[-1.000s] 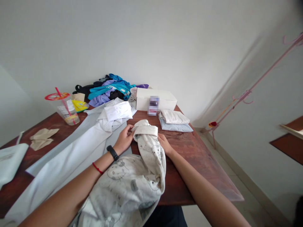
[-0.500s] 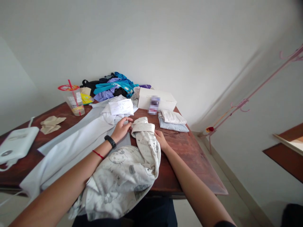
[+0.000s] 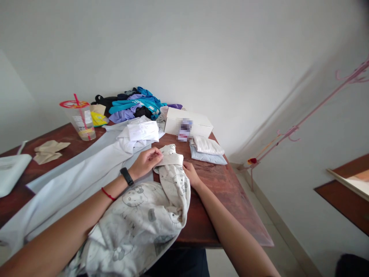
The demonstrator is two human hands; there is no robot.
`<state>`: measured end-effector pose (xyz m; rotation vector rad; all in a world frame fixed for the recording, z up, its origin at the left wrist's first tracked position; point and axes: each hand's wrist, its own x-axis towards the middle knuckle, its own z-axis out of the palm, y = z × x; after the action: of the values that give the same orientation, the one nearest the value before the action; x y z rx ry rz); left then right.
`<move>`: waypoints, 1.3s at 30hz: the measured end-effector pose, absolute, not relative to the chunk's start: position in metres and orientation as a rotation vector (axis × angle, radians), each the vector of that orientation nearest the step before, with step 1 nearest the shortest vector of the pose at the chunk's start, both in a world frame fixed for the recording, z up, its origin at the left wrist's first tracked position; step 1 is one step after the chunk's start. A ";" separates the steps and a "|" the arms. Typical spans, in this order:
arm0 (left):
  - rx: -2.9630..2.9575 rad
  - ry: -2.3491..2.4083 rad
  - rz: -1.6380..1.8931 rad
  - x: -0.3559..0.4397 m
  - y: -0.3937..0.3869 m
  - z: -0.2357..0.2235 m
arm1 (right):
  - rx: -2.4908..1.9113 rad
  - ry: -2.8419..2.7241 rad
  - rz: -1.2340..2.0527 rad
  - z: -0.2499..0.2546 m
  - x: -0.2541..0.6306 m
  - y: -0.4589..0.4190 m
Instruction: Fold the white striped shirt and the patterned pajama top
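Left hand [image 3: 147, 161]: back facing up, fingers bent and pointing inward; grip unclear.
Right hand [image 3: 190, 173]: a little nearer the body, fingertips partly hidden, grip unclear.
Left arm [image 3: 73, 217]: bare, slanting forward and inward.
Right arm [image 3: 227, 221]: bare, slanting forward and inward.
Spacing: the 2 arms wide apart near the body, closest at the fingers.

glossy reddish wood table [image 3: 230, 200], soft matt printed cloth [image 3: 144, 223], clear smooth plastic cup [image 3: 82, 122].
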<state>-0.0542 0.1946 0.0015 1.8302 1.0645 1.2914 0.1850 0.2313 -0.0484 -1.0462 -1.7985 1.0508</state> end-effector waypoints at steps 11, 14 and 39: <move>1.959 1.089 1.044 -0.052 0.194 -0.004 | -1.045 -1.827 1.033 -0.046 0.185 0.229; 1.944 1.140 1.096 -0.053 0.196 -0.005 | -1.041 -1.841 1.026 -0.046 0.186 0.229; 1.210 1.370 1.421 -0.061 0.213 -0.015 | -0.999 -1.964 0.918 -0.049 0.185 0.226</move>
<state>-0.0614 0.2132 -0.0145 1.2105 1.3699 1.4207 0.1854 0.2264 -0.0489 -0.9988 -1.9638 0.9180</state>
